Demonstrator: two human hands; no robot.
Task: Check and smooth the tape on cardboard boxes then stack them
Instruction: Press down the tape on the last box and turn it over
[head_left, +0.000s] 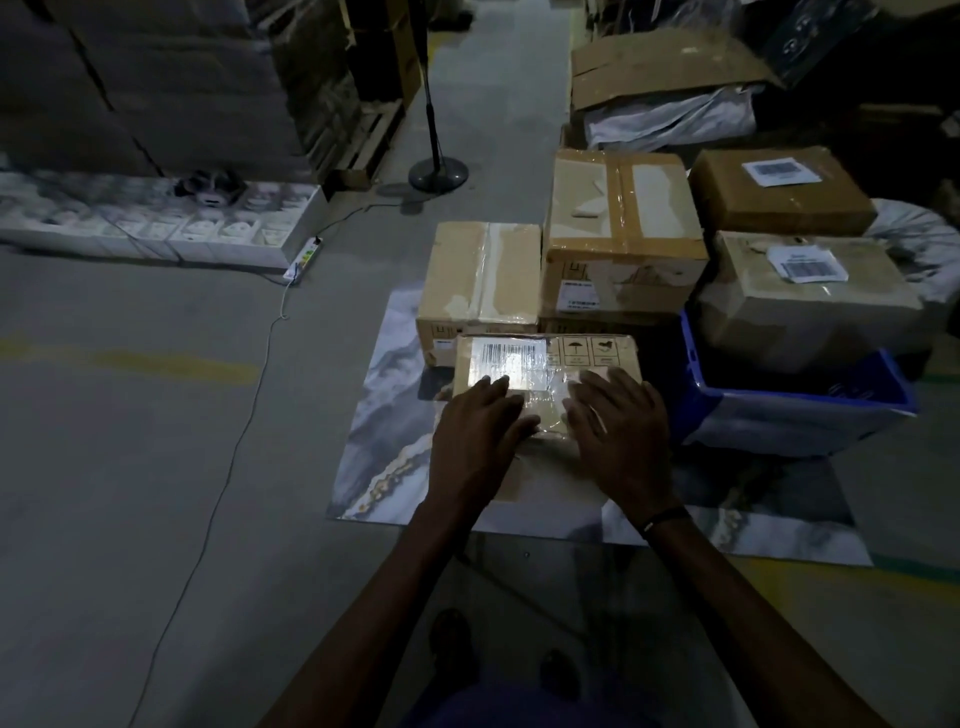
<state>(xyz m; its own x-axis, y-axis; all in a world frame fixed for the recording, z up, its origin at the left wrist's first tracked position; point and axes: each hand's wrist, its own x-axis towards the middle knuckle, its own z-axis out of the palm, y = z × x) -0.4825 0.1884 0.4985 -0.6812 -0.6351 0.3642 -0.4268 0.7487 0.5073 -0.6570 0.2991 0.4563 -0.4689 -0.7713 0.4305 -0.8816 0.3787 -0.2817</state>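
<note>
A flat cardboard box (587, 356) with a barcode label and clear tape lies on a marble-patterned sheet (379, 447) on the floor. My left hand (475, 441) rests palm down on its left part, fingers together on the tape. My right hand (621, 441) lies flat on its right part, fingers spread a little. Neither hand grips anything. Behind it stand a taped box (480, 275) and a bigger taped box (621, 228).
A blue crate (800, 410) stands to the right and holds a labelled box (802, 296); another labelled box (779, 189) sits behind. A fan stand (438, 171), a power strip (304, 258) with a cable and white cartons (156, 223) are to the left. My feet are below.
</note>
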